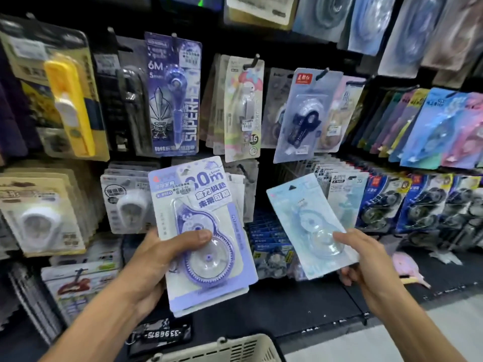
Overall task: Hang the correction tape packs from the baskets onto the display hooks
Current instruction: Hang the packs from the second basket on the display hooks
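The left hand (159, 259) is gripping a small stack of purple correction tape packs (201, 231) upright, while the right hand (366, 259) is pinching a pale blue pack (311, 226) tilted leftward, its hang hole uppermost, nearer the display hooks (322, 73) above

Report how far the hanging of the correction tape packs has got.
Done: many packs already hang on the display hooks. In hand: the left hand grips a small stack topped by a purple pack; the right hand pinches a pale blue pack, not yet on a hook. Left: these packs; the basket shows only its rim, contents unseen.
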